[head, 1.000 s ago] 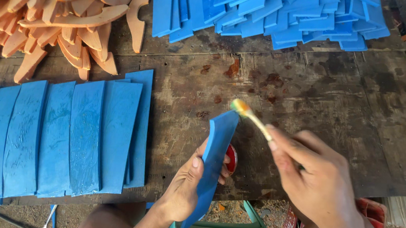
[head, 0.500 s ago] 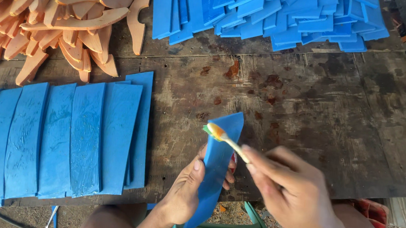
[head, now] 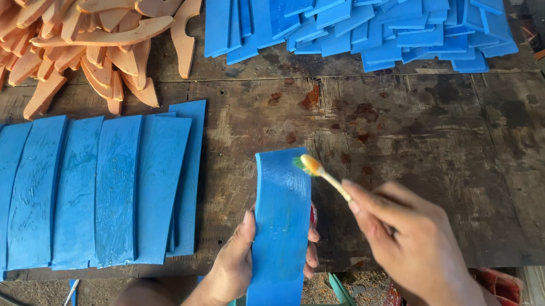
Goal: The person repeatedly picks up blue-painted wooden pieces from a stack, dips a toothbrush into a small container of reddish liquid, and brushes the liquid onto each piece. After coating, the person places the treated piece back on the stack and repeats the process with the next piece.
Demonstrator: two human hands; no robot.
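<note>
2 hands: left hand (head: 236, 260) grips blue strip (head: 280, 225); right hand (head: 408, 238) pinches brush (head: 323, 174).

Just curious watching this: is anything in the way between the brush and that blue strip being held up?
Nothing visible. The right hand holds the small brush, its bristles right at the top edge of the blue strip, which the left hand grips from the side.
</note>
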